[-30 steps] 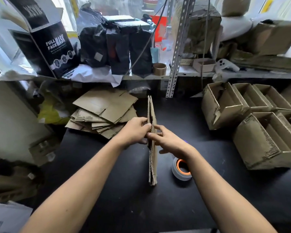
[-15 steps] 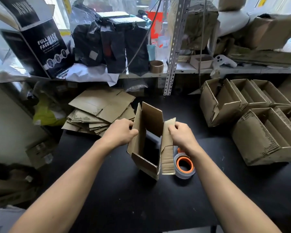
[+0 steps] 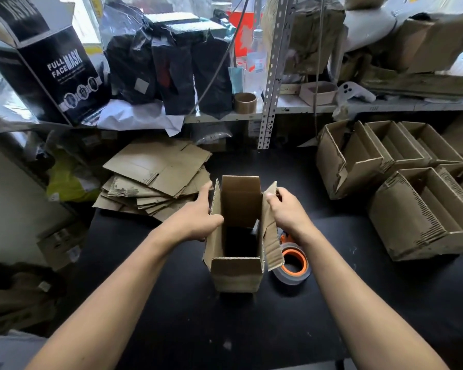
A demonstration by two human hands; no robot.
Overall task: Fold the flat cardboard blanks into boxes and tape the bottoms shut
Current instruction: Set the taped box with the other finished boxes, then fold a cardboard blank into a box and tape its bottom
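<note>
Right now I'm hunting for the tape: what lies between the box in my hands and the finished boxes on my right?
In the head view, the tape roll lies there, right beside the box; beyond it is bare tabletop.

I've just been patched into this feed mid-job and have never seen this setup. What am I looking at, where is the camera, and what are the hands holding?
There is no machine here: a person works with two bare hands, and the one camera sits on their head, looking forward and down. The left hand and right hand hold the side walls of an opened cardboard box that stands upright on the black table, top flaps up. Right of it lies a roll of tape with an orange core. A stack of flat blanks lies to the left, and folded boxes sit to the right. A cluttered shelf runs behind.
</note>
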